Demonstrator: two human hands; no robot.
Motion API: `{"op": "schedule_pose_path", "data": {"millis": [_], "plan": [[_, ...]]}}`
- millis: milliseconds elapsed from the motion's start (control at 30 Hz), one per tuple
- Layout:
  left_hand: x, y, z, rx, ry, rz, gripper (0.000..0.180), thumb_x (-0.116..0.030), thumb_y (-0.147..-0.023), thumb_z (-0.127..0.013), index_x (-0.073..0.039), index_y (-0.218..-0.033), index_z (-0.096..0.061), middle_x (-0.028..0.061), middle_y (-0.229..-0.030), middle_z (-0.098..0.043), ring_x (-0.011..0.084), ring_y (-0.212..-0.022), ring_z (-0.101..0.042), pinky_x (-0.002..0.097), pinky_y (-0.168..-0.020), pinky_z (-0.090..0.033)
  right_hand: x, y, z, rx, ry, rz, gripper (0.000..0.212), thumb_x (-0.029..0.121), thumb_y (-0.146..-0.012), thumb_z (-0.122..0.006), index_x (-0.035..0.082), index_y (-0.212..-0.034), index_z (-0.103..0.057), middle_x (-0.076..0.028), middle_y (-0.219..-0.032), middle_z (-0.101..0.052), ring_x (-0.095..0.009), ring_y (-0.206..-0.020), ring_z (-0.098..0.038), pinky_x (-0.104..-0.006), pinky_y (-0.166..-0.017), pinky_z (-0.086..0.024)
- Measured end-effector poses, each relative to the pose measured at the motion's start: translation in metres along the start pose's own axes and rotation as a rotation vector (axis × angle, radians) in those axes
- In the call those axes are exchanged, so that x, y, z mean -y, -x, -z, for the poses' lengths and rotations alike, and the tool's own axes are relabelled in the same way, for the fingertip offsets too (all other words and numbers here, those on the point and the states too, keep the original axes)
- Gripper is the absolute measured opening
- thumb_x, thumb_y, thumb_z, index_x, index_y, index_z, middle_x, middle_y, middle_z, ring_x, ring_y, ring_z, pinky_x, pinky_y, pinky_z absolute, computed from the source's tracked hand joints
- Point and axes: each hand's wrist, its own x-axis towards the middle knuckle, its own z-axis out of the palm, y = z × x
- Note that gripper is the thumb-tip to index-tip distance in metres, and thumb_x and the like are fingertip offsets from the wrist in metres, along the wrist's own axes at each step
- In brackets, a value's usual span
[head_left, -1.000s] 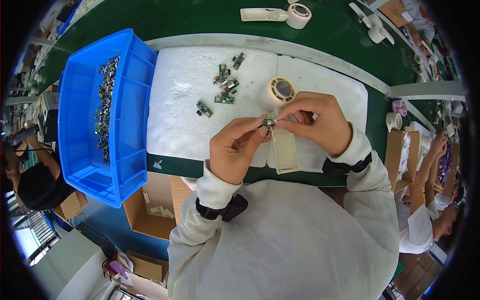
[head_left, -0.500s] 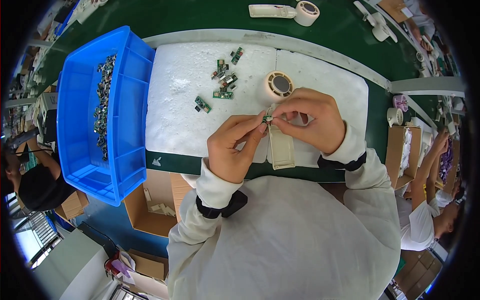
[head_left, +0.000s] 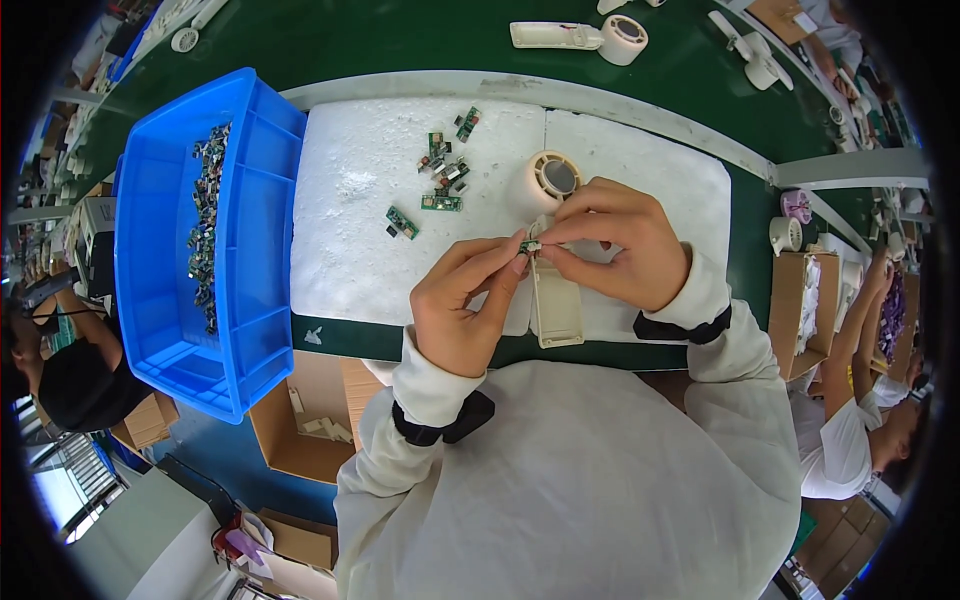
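Note:
My left hand (head_left: 462, 305) pinches a small green circuit board (head_left: 525, 246) between thumb and fingertips. From the other side my right hand (head_left: 625, 245) closes its thumb and forefinger at the board's right end, on a small whitish piece too tiny to name surely. Just under the fingers lies the cream handle shell (head_left: 558, 308) of a handheld fan, hollow side up. Its round fan head (head_left: 553, 178) rests beyond my hands on the white foam sheet (head_left: 350, 250). Several loose circuit boards (head_left: 441, 202) lie on the foam, left of the fan head.
A blue bin (head_left: 270, 250) with a heap of circuit boards (head_left: 207, 230) stands at left. Another fan (head_left: 623, 40) lies on the green bench beyond a grey rail (head_left: 420, 88). Cardboard boxes (head_left: 300, 440) are below at left and at right. Other people work at both sides.
The whole view has shifted slightly, so the bench sits a little lower. Both hands stay together at the circuit board, which has tilted slightly between my fingertips.

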Motion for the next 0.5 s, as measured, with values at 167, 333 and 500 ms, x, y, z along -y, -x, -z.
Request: {"op": "schedule_pose_path", "data": {"millis": [167, 333, 500], "plan": [[0.004, 0.0, 0.001, 0.017, 0.092, 0.017, 0.027, 0.006, -0.096, -0.065, 0.001, -0.122, -0.07, 0.0139, -0.115, -0.067, 0.0205, -0.1, -0.07, 0.031, -0.088, -0.062, -0.005, 0.002, -0.002, -0.012, -0.018, 0.046, 0.017, 0.001, -0.076, -0.081, 0.002, -0.092, -0.076, -0.007, -0.086, -0.067, -0.022, -0.077, -0.062, -0.0319, -0.063, -0.05], [-0.001, 0.004, -0.002, -0.001, -0.071, -0.036, 0.03, 0.009, -0.094, -0.066, 0.0, -0.123, -0.071, 0.0155, -0.113, -0.067, 0.0214, -0.099, -0.071, 0.0291, -0.084, -0.06, -0.001, 0.002, -0.004, -0.024, 0.066, 0.084, 0.016, 0.001, -0.075, -0.081, 0.001, -0.089, -0.074, -0.007, -0.084, -0.066, -0.021, -0.076, -0.063, -0.0314, -0.063, -0.051], [-0.004, 0.008, -0.017, -0.126, -0.413, -0.252, 0.036, 0.011, -0.091, -0.068, -0.001, -0.125, -0.071, 0.017, -0.112, -0.066, 0.0243, -0.097, -0.071, 0.0297, -0.079, -0.057, 0.014, 0.011, -0.017, -0.124, -0.042, -0.151, 0.014, -0.001, -0.076, -0.08, 0.001, -0.088, -0.073, -0.005, -0.082, -0.065, -0.016, -0.071, -0.062, -0.0275, -0.061, -0.05]]}}
